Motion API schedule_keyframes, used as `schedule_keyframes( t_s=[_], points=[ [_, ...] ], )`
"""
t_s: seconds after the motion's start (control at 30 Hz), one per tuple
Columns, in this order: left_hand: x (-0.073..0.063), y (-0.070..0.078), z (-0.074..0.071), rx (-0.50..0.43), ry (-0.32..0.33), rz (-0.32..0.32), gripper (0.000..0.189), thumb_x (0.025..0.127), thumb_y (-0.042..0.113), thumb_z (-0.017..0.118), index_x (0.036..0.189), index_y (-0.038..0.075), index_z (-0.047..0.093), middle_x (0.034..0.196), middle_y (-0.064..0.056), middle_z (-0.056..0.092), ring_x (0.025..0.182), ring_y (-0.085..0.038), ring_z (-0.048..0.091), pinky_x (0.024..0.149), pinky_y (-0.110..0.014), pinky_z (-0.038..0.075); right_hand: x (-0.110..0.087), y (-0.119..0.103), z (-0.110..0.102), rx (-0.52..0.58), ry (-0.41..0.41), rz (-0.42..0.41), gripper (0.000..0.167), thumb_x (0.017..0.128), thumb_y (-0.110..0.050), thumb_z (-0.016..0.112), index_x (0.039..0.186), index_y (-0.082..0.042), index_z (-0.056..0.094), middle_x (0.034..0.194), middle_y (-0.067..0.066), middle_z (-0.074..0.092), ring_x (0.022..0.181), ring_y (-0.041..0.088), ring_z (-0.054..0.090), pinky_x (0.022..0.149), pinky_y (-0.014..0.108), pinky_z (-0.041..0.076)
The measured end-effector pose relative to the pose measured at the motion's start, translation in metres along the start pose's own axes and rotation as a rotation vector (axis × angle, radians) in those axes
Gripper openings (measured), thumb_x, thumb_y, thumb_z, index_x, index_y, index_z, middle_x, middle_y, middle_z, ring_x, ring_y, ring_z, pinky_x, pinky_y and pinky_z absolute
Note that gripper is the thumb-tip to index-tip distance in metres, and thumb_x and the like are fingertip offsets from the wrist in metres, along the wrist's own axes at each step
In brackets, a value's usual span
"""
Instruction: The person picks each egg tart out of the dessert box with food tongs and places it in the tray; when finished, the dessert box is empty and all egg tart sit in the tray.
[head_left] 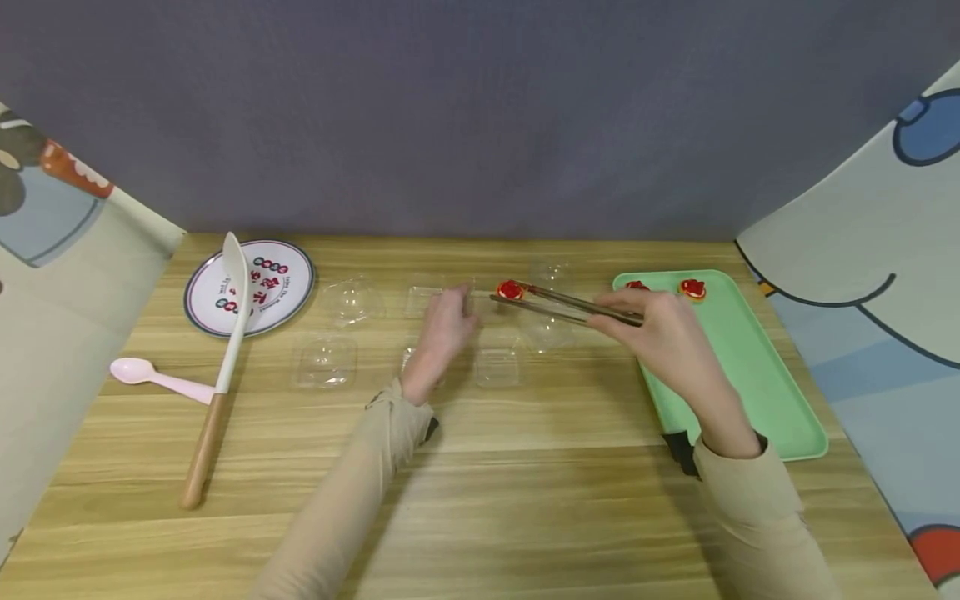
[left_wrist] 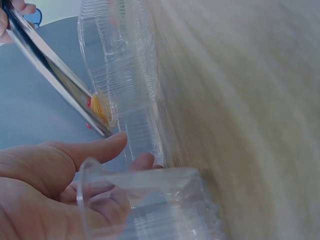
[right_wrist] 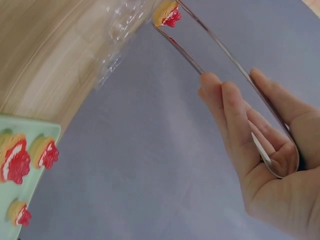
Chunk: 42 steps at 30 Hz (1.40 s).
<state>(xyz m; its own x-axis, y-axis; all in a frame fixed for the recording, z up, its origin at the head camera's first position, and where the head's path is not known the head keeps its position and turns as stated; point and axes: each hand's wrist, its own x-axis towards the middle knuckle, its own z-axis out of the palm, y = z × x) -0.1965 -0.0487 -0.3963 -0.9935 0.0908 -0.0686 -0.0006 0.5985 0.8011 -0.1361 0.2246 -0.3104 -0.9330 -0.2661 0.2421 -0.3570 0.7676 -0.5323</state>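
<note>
My right hand [head_left: 667, 333] holds metal tongs [head_left: 577, 303], thumb on one arm and fingers on the other. At their tips is a small tart [head_left: 511, 290] with a yellow crust and red topping. In the left wrist view the tart overlaps the ridged wall of a clear plastic container [left_wrist: 120, 65]. My left hand [head_left: 446, 321] pinches the container's near end between thumb [left_wrist: 107, 147] and forefinger. Another clear plastic box [left_wrist: 170, 182] stands close in front of that hand, partly covering its palm and fingers.
Several clear plastic boxes [head_left: 326, 362] stand across the table's middle. A green tray [head_left: 757, 375] at right bears more tarts [head_left: 692, 289]. At left, a long ladle [head_left: 238, 333] with a wooden handle lies over a patterned plate [head_left: 288, 300] and a pink spoon [head_left: 180, 384].
</note>
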Motion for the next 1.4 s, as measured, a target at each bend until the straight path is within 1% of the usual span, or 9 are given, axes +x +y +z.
schedule_keyframes(
  t_s=[0.13, 0.3, 0.4, 0.53, 0.63, 0.77, 0.9, 1.13, 1.4],
  points=[
    [-0.001, 0.001, 0.001, 0.0, 0.003, 0.001, 0.063, 0.096, -0.011, 0.067, 0.155, -0.009, 0.045, 0.079, -0.01, 0.06, 0.055, -0.01, 0.045, 0.047, -0.017, 0.043, -0.008, 0.005, -0.006, 0.009, 0.026, 0.006, 0.029, 0.097, -0.02, 0.084, 0.118, -0.001, 0.081, 0.113, 0.018, 0.079, 0.095, 0.034, 0.075, 0.075, 0.039, 0.058],
    [-0.001, 0.001, 0.0, -0.001, 0.003, 0.001, 0.061, 0.097, -0.011, 0.067, 0.155, -0.009, 0.046, 0.083, -0.013, 0.061, 0.055, -0.01, 0.044, 0.047, -0.017, 0.041, -0.017, 0.012, -0.012, -0.023, 0.058, 0.013, 0.028, 0.095, -0.017, 0.085, 0.118, 0.0, 0.081, 0.112, 0.019, 0.079, 0.068, 0.025, 0.071, 0.057, 0.019, 0.048],
    [-0.001, 0.001, 0.0, 0.01, 0.007, 0.002, 0.061, 0.097, -0.011, 0.067, 0.154, -0.008, 0.047, 0.082, -0.011, 0.06, 0.056, -0.011, 0.044, 0.047, -0.018, 0.041, -0.022, 0.016, -0.015, -0.034, 0.069, 0.027, 0.029, 0.096, -0.017, 0.084, 0.118, 0.001, 0.08, 0.111, 0.02, 0.079, 0.066, 0.025, 0.07, 0.054, 0.017, 0.046],
    [-0.001, 0.002, 0.0, 0.023, 0.008, 0.014, 0.061, 0.096, -0.01, 0.068, 0.154, -0.009, 0.048, 0.079, -0.008, 0.057, 0.057, -0.011, 0.044, 0.048, -0.018, 0.041, -0.03, 0.022, -0.019, -0.041, 0.105, 0.037, 0.028, 0.094, -0.016, 0.086, 0.116, 0.001, 0.081, 0.101, 0.016, 0.081, 0.081, 0.031, 0.076, 0.061, 0.009, 0.047],
    [0.0, 0.001, 0.0, 0.02, 0.009, 0.023, 0.06, 0.096, -0.01, 0.068, 0.153, -0.009, 0.049, 0.08, -0.009, 0.057, 0.057, -0.01, 0.043, 0.048, -0.018, 0.04, -0.035, 0.027, -0.022, -0.051, 0.128, 0.033, 0.026, 0.092, -0.016, 0.087, 0.113, 0.0, 0.082, 0.097, 0.013, 0.081, 0.081, 0.024, 0.076, 0.063, 0.006, 0.047],
    [0.0, 0.0, 0.0, 0.012, 0.008, 0.022, 0.059, 0.097, -0.009, 0.069, 0.153, -0.009, 0.049, 0.088, -0.013, 0.063, 0.058, -0.011, 0.045, 0.05, -0.018, 0.043, -0.042, 0.033, -0.027, -0.037, 0.123, 0.061, 0.028, 0.094, -0.018, 0.086, 0.116, -0.002, 0.082, 0.104, 0.015, 0.081, 0.087, 0.012, 0.074, 0.067, 0.003, 0.047],
    [0.0, 0.0, 0.0, 0.009, -0.001, 0.013, 0.06, 0.098, -0.007, 0.07, 0.154, -0.009, 0.048, 0.095, -0.018, 0.066, 0.06, -0.012, 0.048, 0.052, -0.019, 0.047, -0.049, 0.039, -0.033, -0.035, 0.13, 0.091, 0.031, 0.094, -0.015, 0.086, 0.119, 0.001, 0.08, 0.109, 0.02, 0.079, 0.091, 0.018, 0.075, 0.069, 0.001, 0.046],
    [0.001, -0.001, 0.0, 0.023, 0.011, 0.026, 0.06, 0.098, -0.006, 0.071, 0.153, -0.009, 0.048, 0.105, -0.021, 0.07, 0.066, -0.014, 0.051, 0.058, -0.023, 0.052, -0.06, 0.047, -0.046, -0.062, 0.146, 0.135, 0.034, 0.094, -0.012, 0.085, 0.122, 0.005, 0.077, 0.111, 0.027, 0.077, 0.084, -0.028, 0.048, 0.06, 0.004, 0.046],
    [0.0, -0.002, 0.0, 0.005, 0.013, 0.039, 0.059, 0.097, -0.007, 0.07, 0.152, -0.01, 0.05, 0.108, -0.023, 0.07, 0.07, -0.016, 0.054, 0.059, -0.024, 0.053, -0.077, 0.062, -0.058, -0.078, 0.199, 0.184, 0.033, 0.093, -0.008, 0.085, 0.12, 0.008, 0.076, 0.11, 0.031, 0.075, 0.083, -0.031, 0.047, 0.064, -0.001, 0.043]
  ],
)
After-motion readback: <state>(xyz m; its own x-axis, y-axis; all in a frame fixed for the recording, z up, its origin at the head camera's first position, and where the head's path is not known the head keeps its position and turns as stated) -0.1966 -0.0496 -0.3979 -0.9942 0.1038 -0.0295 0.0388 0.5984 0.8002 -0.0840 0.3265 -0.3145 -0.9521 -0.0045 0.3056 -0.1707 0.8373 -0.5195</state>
